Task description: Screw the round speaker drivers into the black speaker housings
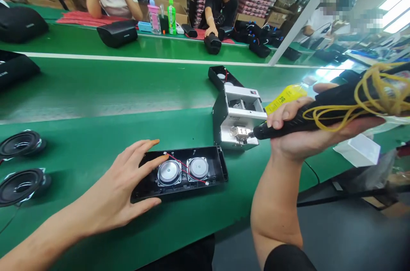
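Note:
My right hand point(297, 134) is wrapped around a black electric screwdriver point(288, 128) with yellow rubber bands point(378, 91) wound about its body. The screwdriver's tip meets the pick-up block at the front of a silver and black screw feeder point(238, 110). My left hand point(128, 181) is spread over the left end of a black speaker housing point(221, 164), thumb by the near side and fingers over the far side. Two round silver-backed speaker drivers point(169, 172) sit inside this housing, with a red wire point(188, 170) running across them.
Two loose black speaker drivers point(21, 185) lie at the left on the green bench point(96, 245). Another open housing point(221, 75) stands behind the feeder. A yellow-labelled bottle point(286, 95) and a white box point(358, 150) are at right. Co-workers sit across the line, one touching a black speaker point(212, 43).

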`<state>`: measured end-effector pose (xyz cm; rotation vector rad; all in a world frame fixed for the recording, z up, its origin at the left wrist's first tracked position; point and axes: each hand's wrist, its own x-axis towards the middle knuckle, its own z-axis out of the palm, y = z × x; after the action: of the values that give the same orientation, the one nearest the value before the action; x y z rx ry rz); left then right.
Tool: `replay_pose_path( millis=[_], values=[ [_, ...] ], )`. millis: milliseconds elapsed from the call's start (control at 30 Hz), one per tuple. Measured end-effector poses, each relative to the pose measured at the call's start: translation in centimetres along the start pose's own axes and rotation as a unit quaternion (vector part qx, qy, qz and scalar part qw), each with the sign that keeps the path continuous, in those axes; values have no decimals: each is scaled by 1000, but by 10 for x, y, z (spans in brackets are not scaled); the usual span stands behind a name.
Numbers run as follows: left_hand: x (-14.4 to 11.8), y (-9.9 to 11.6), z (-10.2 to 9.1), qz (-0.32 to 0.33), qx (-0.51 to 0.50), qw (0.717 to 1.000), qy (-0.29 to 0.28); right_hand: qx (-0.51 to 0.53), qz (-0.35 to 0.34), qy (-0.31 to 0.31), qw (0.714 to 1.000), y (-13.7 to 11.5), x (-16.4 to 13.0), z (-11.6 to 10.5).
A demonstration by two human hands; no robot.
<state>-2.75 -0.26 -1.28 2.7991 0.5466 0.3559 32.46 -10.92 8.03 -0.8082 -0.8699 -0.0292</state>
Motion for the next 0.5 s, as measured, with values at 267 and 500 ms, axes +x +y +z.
replay_pose_path(
  millis=[267,500],
  values=[
    [46,25,-4,100,2,992,-73,13,35,-47,998,13,-2,-5],
    [62,27,6,106,-11,987,-117,-5,49,-35,998,14,-4,-3]
  ],
)
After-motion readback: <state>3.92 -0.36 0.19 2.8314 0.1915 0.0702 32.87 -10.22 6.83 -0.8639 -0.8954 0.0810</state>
